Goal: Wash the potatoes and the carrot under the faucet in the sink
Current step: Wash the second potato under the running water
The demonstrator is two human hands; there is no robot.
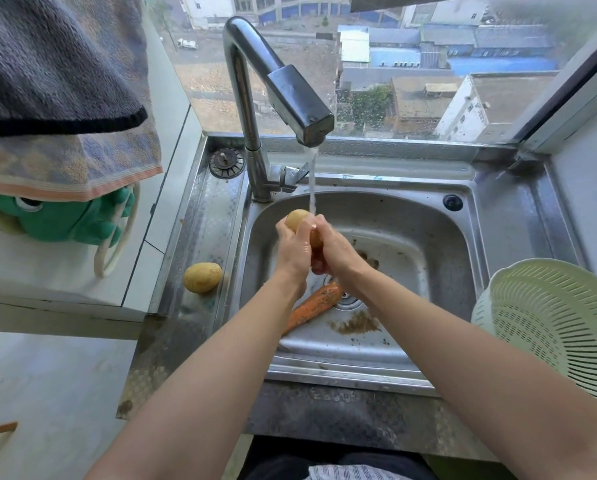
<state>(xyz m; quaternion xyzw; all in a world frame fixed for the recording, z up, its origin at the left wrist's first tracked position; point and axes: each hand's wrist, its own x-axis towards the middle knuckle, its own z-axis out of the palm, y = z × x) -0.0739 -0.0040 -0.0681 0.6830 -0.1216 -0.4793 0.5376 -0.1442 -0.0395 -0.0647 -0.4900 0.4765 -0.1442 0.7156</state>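
- We look down on a steel sink (428, 244) set beneath a window (394, 64).
- Two towels (54, 64) hang at upper left, the dark one over the patterned one.
- A pale colander (546, 313) sits on the sink's right ledge.
- The faucet (245, 109) arches over the basin, and its water (312, 181) falls onto our hands.
- A green toy (65, 220) peeks out beneath the towels.
- Our left hand (292, 249) wraps its fingers round the potato (297, 219) from the left, directly under the stream.
- Our right hand (335, 249) clasps the same potato from the right, touching the left hand.
- The carrot (316, 303) lies slanted on the basin floor below our wrists, its thick end at the drain (347, 299).
- A second potato (202, 277) rests on the left ledge, outside the basin.
- A strainer plug (226, 162) lies on the ledge's back left corner, beside the faucet base.
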